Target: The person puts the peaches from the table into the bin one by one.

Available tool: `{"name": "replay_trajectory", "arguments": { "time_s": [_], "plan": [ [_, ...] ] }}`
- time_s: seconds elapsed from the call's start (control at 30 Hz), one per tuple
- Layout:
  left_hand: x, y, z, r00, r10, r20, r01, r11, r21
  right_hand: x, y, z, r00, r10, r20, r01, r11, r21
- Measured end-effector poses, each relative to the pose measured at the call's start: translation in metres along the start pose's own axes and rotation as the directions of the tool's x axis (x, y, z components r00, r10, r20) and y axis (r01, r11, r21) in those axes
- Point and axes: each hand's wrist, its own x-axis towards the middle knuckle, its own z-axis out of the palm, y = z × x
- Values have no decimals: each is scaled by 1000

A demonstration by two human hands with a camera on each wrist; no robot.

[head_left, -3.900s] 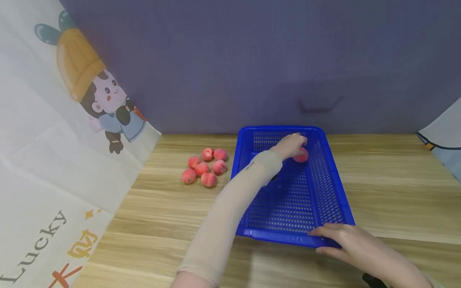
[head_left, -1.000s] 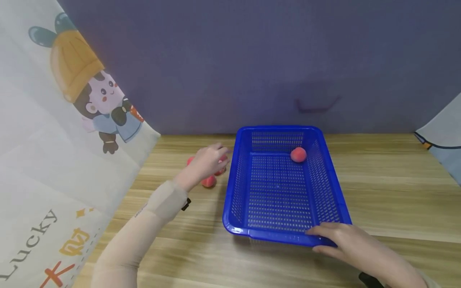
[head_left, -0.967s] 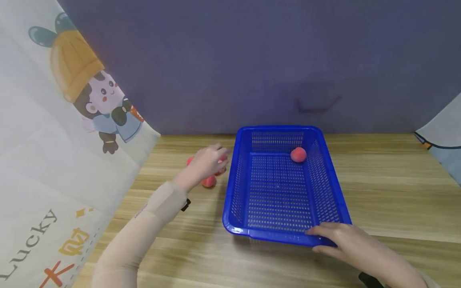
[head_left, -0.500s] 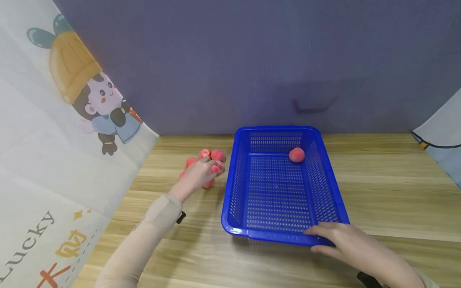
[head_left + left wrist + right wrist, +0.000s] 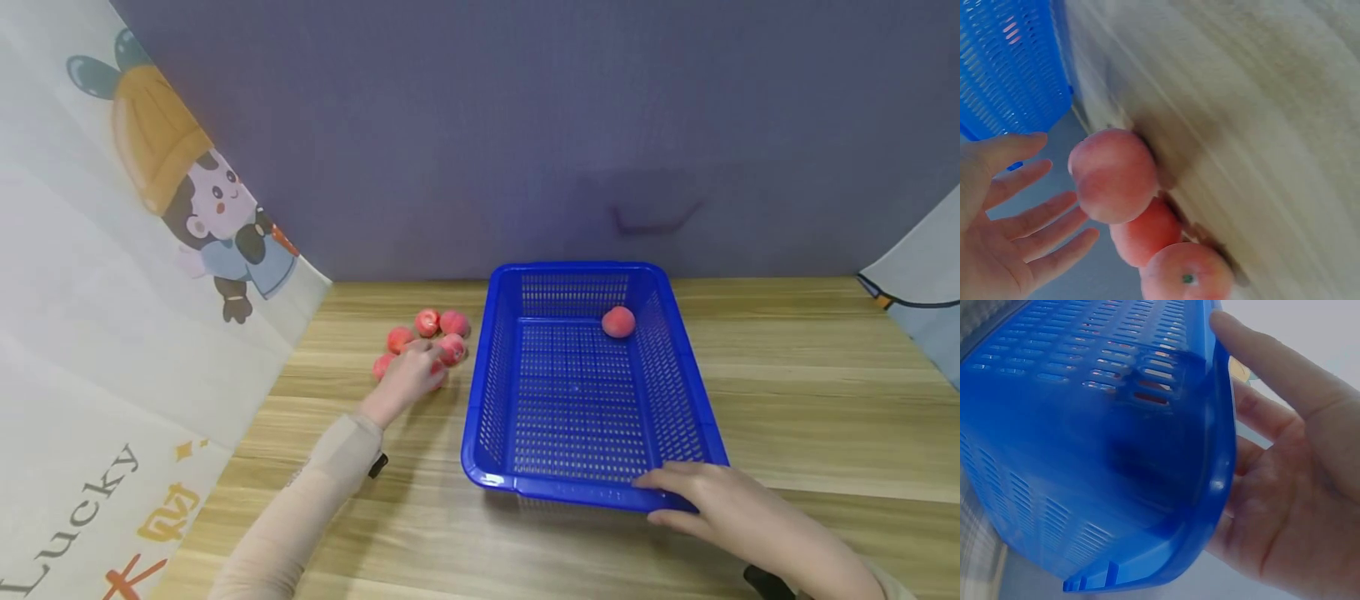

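Observation:
Several peaches (image 5: 454, 323) lie in a loose cluster on the table, left of a blue plastic basket (image 5: 570, 492). My left hand (image 5: 408, 377) is over the near side of that cluster, hiding part of it. In the left wrist view its fingers are spread and relaxed beside the closest peach (image 5: 1116, 178), holding nothing. One peach (image 5: 618, 322) sits inside the basket at the far right corner. My right hand (image 5: 723, 507) grips the basket's near right corner. The right wrist view has its thumb and fingers on either side of the rim (image 5: 1225, 434).
The wooden table (image 5: 810, 375) extends on both sides of the basket. A dark grey-blue panel (image 5: 525, 142) stands along the back edge. To the left is a white sheet (image 5: 90, 317) printed with a cartoon figure; another printed sheet (image 5: 930, 292) is at the right edge.
My left hand let go of a peach inside the basket and came back left to the cluster. Lately it shifted slightly nearer over the peaches. The right hand keeps its grip on the rim.

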Motion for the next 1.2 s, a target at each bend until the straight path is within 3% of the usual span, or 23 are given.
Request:
{"name": "replay_trajectory", "arguments": {
  "time_s": [0.13, 0.4, 0.8, 1.2],
  "plan": [
    [-1, -1, 5, 1000, -2, -22, 2, 1000, 1, 0, 0, 0, 1000, -3, -5, 3, 1000, -4],
    [-5, -8, 14, 996, 73, -54, -74, 997, -13, 0, -1, 0, 1000, 5, 8, -5, 1000, 3],
    [-3, -9, 17, 996, 90, -12, -90, 995, -29, 0, 0, 1, 1000, -13, -19, 13, 1000, -11],
    [-4, -7, 11, 997, 74, 37, -72, 996, -54, 1, 0, -1, 1000, -4, 4, 4, 1000, 5]
  ]
}}
